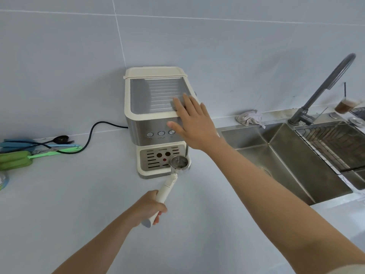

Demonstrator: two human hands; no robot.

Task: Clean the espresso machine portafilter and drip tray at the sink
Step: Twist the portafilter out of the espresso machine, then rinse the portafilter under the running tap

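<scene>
Grips the portafilter (pixel 179 162) by its handle in the curled left hand (pixel 151 207), basket pointing away from those fingers, over the drip tray (pixel 147 162). Rests the right hand (pixel 192 123) flat, fingers straight, on the espresso machine (pixel 150 95) — nearer the sink (pixel 256 147), well right of the 2 hands.

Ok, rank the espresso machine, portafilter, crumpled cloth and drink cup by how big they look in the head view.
1. espresso machine
2. portafilter
3. crumpled cloth and drink cup: about alike, and both sit farther from the camera, so I leave them unranked.
</scene>
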